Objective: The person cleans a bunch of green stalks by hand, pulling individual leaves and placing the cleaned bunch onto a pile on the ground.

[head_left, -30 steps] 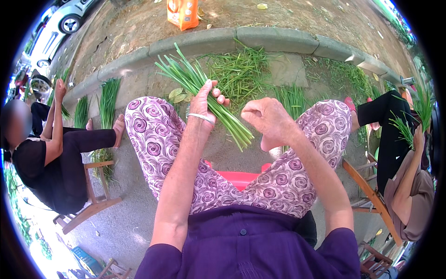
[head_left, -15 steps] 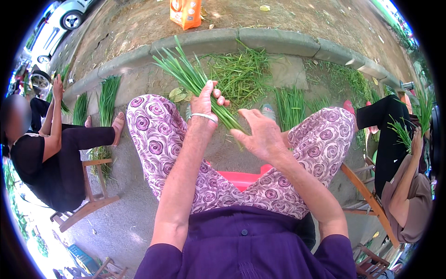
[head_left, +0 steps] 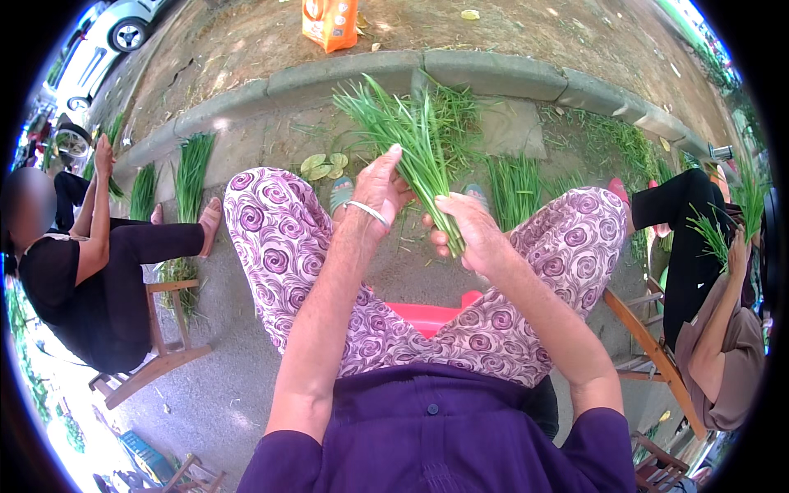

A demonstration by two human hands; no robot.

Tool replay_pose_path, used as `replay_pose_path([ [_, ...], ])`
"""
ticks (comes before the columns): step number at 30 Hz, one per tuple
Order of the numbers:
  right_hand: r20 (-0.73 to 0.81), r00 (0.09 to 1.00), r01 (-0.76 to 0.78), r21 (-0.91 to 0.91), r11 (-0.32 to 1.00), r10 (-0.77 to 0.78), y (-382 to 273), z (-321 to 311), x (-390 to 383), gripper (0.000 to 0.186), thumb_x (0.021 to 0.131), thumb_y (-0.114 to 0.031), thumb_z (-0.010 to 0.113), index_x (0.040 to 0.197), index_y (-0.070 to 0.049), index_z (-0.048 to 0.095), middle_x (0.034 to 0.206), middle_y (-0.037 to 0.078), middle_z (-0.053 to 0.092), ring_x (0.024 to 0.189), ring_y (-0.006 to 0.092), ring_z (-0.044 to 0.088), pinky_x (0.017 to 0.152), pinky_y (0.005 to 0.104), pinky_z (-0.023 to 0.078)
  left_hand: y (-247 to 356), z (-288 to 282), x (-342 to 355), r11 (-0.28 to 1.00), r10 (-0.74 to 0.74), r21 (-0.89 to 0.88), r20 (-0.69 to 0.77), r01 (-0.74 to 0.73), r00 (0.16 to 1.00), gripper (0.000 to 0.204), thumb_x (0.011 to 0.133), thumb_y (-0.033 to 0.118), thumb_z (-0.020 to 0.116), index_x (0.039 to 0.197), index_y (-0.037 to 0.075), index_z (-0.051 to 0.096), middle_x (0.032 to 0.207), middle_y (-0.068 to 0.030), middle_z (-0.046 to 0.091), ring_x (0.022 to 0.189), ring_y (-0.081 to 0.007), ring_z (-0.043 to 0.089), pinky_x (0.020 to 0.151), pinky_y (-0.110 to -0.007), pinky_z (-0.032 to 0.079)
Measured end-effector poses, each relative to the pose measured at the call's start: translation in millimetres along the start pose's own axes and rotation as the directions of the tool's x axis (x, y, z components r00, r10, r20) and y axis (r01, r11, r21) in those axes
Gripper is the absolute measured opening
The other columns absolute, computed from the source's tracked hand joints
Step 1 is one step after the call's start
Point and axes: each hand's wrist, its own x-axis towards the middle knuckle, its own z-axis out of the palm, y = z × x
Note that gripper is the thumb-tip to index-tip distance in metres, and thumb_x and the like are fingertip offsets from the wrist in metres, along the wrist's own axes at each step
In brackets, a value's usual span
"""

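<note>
A bunch of long green chive-like stalks (head_left: 415, 148) sits at the upper centre of the frame, slanting with its leafy tips toward the upper left. The right hand (head_left: 472, 230) is closed around its lower ends; the left hand (head_left: 380, 187), loosely cupped with fingers partly spread, is just beside the stalks, and whether it touches them I cannot tell. Behind lies a loose green heap (head_left: 456, 119), with another bundle (head_left: 515, 193) to its lower right. A grey curb (head_left: 493, 72) crosses above, below an orange bag (head_left: 330, 26). Seated people occupy the far left (head_left: 70, 308) and far right (head_left: 715, 361).
</note>
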Motion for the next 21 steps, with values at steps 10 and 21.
replay_pose_path([
  [10,0.143,0.98,0.174,-0.296,0.939,-0.137,-10,2,-5,0.026,0.095,-0.026,0.048,0.105,-0.003,0.052,0.083,0.007,0.058,0.057,0.0108,0.054,0.047,0.0253,0.046,1,11,-9,0.99,-0.111,0.112,0.232,0.087,0.966,0.052,0.094,0.048,0.045,0.122,0.005,0.049,0.119,-0.0159,0.058,0.106,-0.0284,0.057,0.094,-0.046,0.044],
  [21,0.171,0.984,-0.019,-0.144,0.989,0.044,-5,4,-1,0.035,0.096,-0.034,0.045,0.107,-0.002,0.054,0.087,0.01,0.062,0.066,0.015,0.061,0.056,0.0278,0.052,10,1,-3,0.97,0.1,-0.24,0.225,-0.045,0.969,0.036,0.09,0.018,0.061,0.119,0.004,0.048,0.087,-0.0069,0.055,0.084,-0.0232,0.057,0.079,-0.041,0.051],
])
